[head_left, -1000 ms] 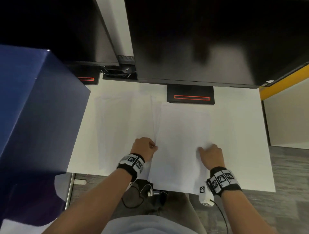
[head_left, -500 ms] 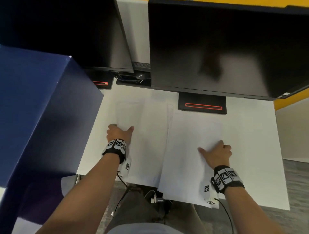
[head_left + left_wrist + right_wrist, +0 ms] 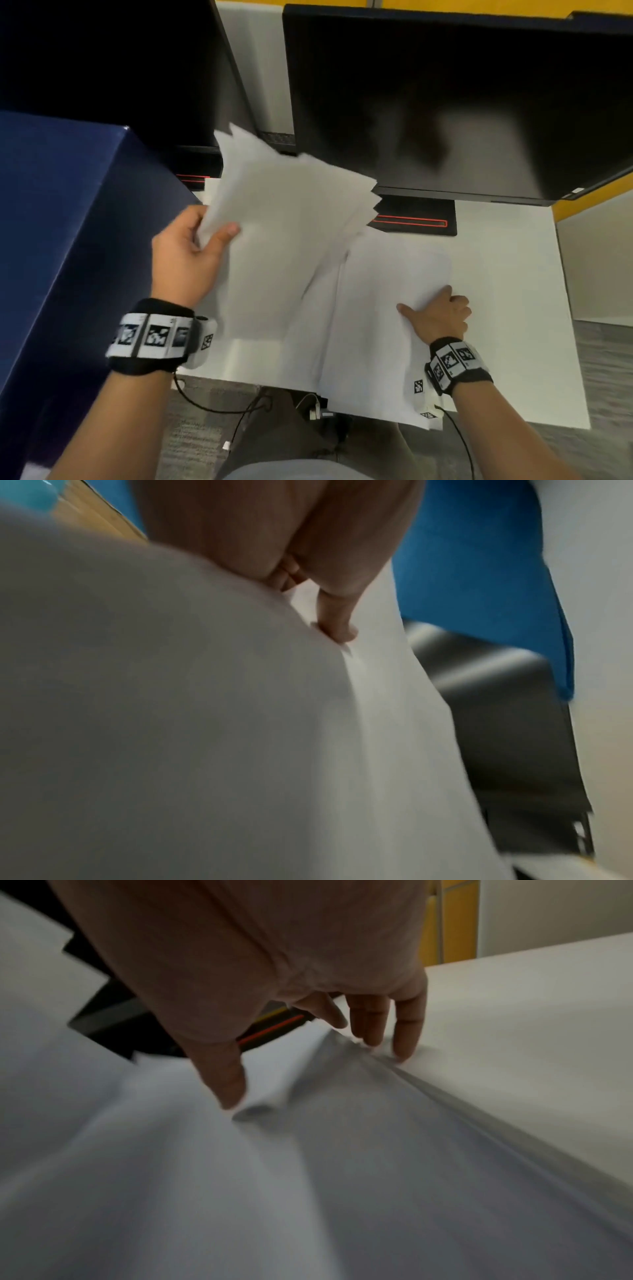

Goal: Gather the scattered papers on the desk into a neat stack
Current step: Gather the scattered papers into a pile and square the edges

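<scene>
Left hand (image 3: 186,253): thumb and fingers pinched the fanned sheets (image 3: 291,219), lifted at left — best lowered square onto the pile.
Pile (image 3: 387,301): flat on the desk (image 3: 513,274), centre-right.
Right hand (image 3: 440,317): fingertips apparently pressed at the pile's right edge — should hold firm.

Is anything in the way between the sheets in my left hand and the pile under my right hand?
Nothing visible. The lifted sheets in the left hand hang right beside the pile the right hand holds down.
</scene>
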{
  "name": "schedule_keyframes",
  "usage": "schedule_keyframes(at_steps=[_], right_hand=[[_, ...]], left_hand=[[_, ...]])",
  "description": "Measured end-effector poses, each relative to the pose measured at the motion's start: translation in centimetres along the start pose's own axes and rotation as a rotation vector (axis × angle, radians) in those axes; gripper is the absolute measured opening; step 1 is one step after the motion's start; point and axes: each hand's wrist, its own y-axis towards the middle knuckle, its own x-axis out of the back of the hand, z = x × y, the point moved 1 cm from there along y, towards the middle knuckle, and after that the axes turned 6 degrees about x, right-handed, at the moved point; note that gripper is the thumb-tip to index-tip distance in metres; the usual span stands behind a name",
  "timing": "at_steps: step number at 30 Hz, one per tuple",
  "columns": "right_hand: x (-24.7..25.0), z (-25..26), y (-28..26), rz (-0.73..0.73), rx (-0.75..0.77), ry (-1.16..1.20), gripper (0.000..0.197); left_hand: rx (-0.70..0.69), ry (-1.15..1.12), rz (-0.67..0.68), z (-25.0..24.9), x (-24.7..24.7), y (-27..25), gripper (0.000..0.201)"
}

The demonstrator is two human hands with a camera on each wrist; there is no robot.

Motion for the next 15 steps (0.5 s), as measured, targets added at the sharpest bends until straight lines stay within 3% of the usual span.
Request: schedule_keyframes(at_steps=[1,3,5,8,12,15], right_hand=[[0.5,0.6,-0.4,-0.048,0.080,0.038,0.110],[1.7,2.4,-1.5,-0.050,0.283,0.349,0.108],[3.0,4.7,-3.3,0.101,0.457,0.708,0.107],[4.5,7.0,-5.2,0.254,0.619,1.013,0.100],[5.1,7.1,-5.9,0.243,0.453,1.054,0.054],[4.4,5.5,-5.9,0.256,0.234,1.257,0.047]], left_hand=[[-0.012,-0.059,0.019,-0.6,0.6,0.4,0.017],[0.016,-0.170,0.050,-1.1,0.4,1.2,0.014],[0.060,-0.258,0.071,-1.3,-0.7,1.7,0.017],[0.083,-0.330,0.098,-1.9,-2.7,1.8,0.019],[0.186,-0.314,0.169,-2.6,-5.9,1.0,0.014],[0.277,-0.272,0.277,-2.8,-8.4,-0.2,0.020]])
